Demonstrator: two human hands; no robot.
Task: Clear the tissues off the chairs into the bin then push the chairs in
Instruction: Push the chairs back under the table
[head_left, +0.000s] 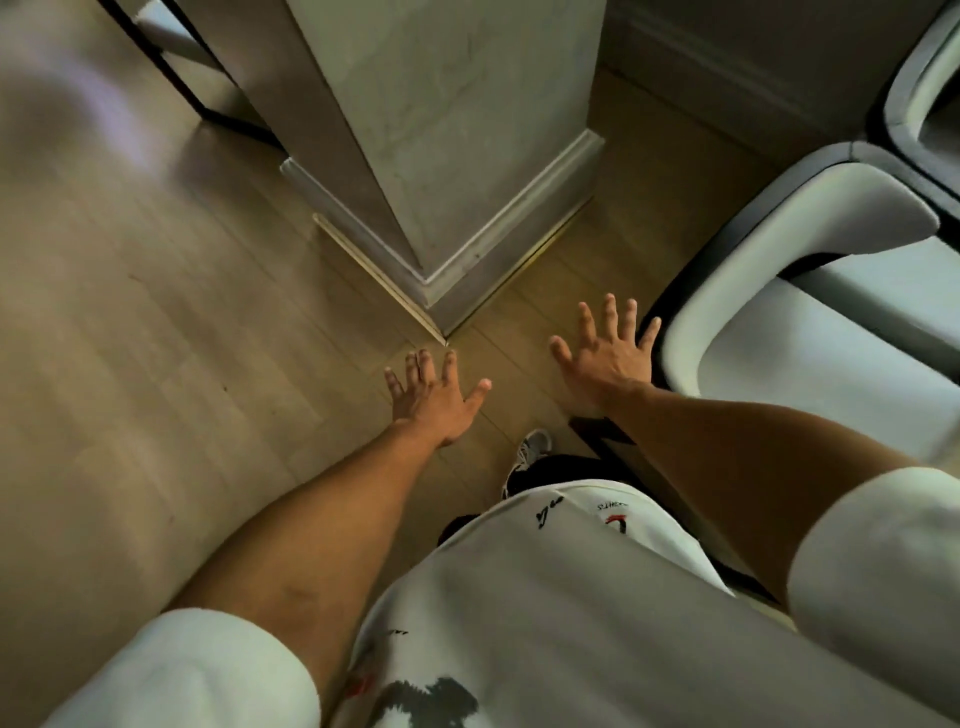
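My left hand (434, 395) and my right hand (608, 353) are both stretched out over the wooden floor with fingers spread, holding nothing. A white cushioned chair (810, 317) with a dark outer shell stands at the right, its curved back just beside my right hand's little finger. Its seat looks bare. A second chair (930, 98) of the same kind shows at the upper right corner. No tissue and no bin are in view.
A square grey pillar (441, 156) with a skirting base rises straight ahead, its corner close to my fingertips. Black thin furniture legs (171, 67) stand at the upper left. Wooden floor (156, 338) spreads to the left. My shoe (535, 447) shows below.
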